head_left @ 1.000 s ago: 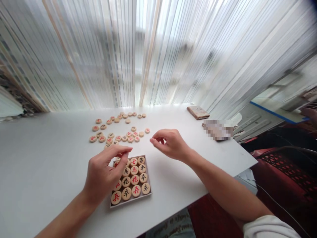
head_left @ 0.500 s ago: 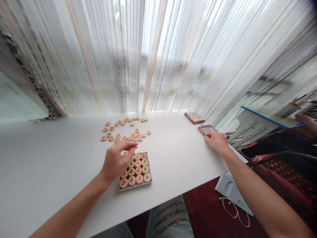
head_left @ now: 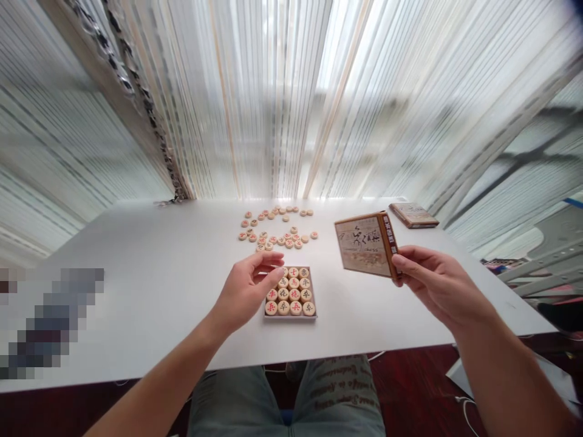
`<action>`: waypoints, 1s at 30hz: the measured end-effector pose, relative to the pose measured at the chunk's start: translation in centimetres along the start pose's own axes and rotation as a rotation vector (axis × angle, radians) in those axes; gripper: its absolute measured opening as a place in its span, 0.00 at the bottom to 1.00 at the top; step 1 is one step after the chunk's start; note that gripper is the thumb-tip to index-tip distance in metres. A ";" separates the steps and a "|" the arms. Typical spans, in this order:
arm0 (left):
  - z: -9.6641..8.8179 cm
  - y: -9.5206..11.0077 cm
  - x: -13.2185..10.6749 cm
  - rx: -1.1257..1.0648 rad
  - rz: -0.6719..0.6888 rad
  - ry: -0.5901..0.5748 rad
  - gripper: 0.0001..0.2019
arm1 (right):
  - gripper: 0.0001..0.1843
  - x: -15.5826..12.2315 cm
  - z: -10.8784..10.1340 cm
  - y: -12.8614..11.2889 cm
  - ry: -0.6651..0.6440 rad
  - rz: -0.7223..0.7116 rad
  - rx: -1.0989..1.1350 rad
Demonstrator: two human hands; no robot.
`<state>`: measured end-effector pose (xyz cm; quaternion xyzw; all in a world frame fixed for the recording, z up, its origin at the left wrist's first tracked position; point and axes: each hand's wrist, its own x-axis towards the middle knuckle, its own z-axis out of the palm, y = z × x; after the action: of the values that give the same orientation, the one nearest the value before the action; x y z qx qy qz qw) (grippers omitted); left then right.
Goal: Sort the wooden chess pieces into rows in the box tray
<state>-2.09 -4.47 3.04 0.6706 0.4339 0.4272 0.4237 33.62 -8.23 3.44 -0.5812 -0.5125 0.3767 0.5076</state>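
Since the earlier frame our right hand [head_left: 439,284] had lifted the brown box [head_left: 365,244] off the bench [head_left: 159,273], fingers gripping its side, up right of the tray [head_left: 290,317]. Our left hand [head_left: 246,292] hovered at the tray's left edge, fingers loosely open.

Tray [head_left: 290,317]: on the table [head_left: 136,291], straight before you.
Loose pieces [head_left: 277,229]: behind the tray.
Left hand [head_left: 248,291]: at the tray's left edge.
Chess box [head_left: 367,244]: in your right hand [head_left: 437,282], right of the tray.
Flat box [head_left: 413,215]: behind it, far right.
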 end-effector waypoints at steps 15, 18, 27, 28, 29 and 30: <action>1.2 0.4 -7.5 0.223 0.122 -0.026 0.35 | 0.39 -8.1 10.6 2.1 -0.159 0.275 0.531; 1.0 -0.4 -7.6 0.355 0.203 -0.037 0.33 | 0.42 -8.3 10.3 3.5 -0.221 0.203 0.272; 1.1 -3.3 -6.3 0.530 0.142 0.029 0.32 | 0.36 -4.5 11.8 3.0 -0.207 -0.095 -0.352; 1.1 -3.7 -6.4 0.533 0.129 0.030 0.32 | 0.34 -4.4 12.1 3.0 -0.209 -0.130 -0.405; 1.0 -4.0 -6.5 0.534 0.116 0.030 0.31 | 0.33 -4.2 12.4 2.9 -0.208 -0.159 -0.445; 1.0 -4.3 -6.6 0.536 0.105 0.030 0.31 | 0.32 -4.1 12.7 3.0 -0.202 -0.181 -0.473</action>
<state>-3.84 -9.74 -2.59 0.7739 0.5023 0.3285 0.2021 21.27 -9.56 -2.34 -0.5948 -0.6841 0.2559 0.3357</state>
